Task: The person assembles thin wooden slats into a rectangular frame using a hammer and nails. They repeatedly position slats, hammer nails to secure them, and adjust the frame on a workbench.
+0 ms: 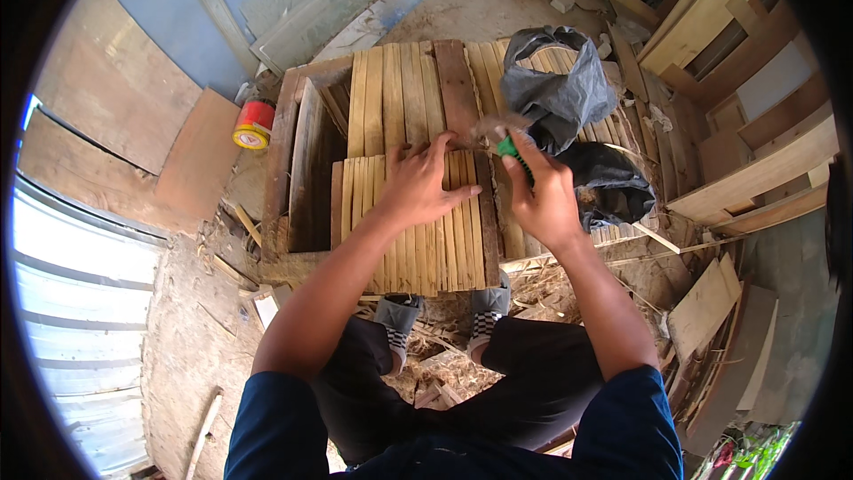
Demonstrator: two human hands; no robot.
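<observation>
A panel of narrow wooden slats [426,240] with a darker strip along its right side lies on a low wooden bench in front of me. My left hand [418,182] rests on its upper part, fingers spread near the far edge and thumb reaching toward the dark strip. Just right of it, my right hand [542,191] grips a green-and-black-handled tool [511,149]. The tool's far end is smeared by motion, so its kind cannot be made out. Beyond the panel, more slats and a dark board [456,80] form the bench top.
A crumpled black plastic bag [560,89] lies on the bench's right side. The bench has an open compartment [318,169] at its left. A red-and-yellow can [255,124] stands beside it. Wooden frames [746,44] lean at right; shavings [435,364] litter the floor around my feet.
</observation>
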